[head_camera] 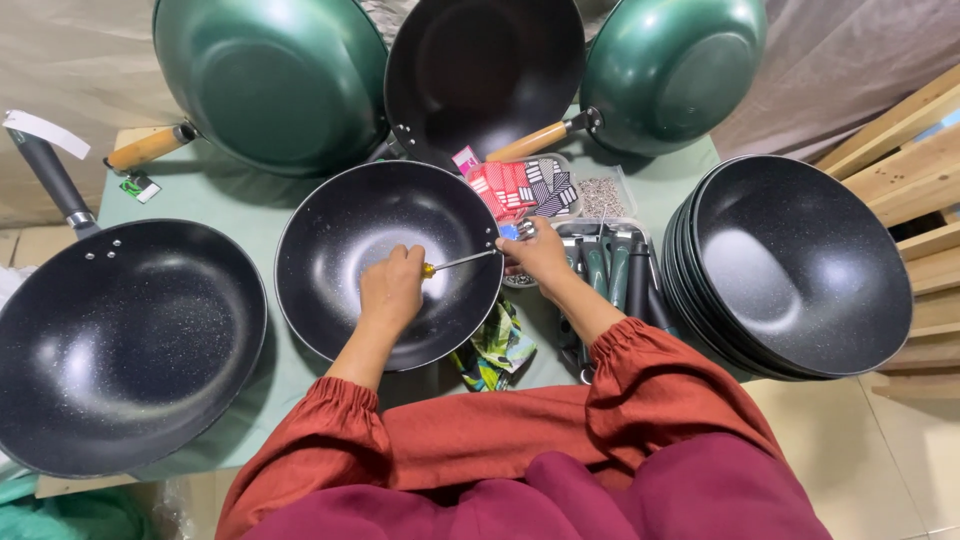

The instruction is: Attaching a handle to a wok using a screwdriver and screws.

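A black speckled wok [345, 235] without a handle lies in front of me on the green table [230, 190]. My left hand [392, 288] is inside the wok, closed around a screwdriver [462, 261] with a yellow collar; its shaft points right toward the wok's rim. My right hand [538, 255] sits at that rim, pinching a small metal part where the screwdriver tip meets it. Dark green handles [610, 270] lie in a tray just right of my right hand.
A stack of black woks [800, 265] stands at the right. A handled black wok [120, 345] lies at the left. Green and black woks [270, 80] lean at the back. Clear boxes of labels [525, 187] and screws [600, 197], a patterned cloth [492, 350], wooden slats [915, 150].
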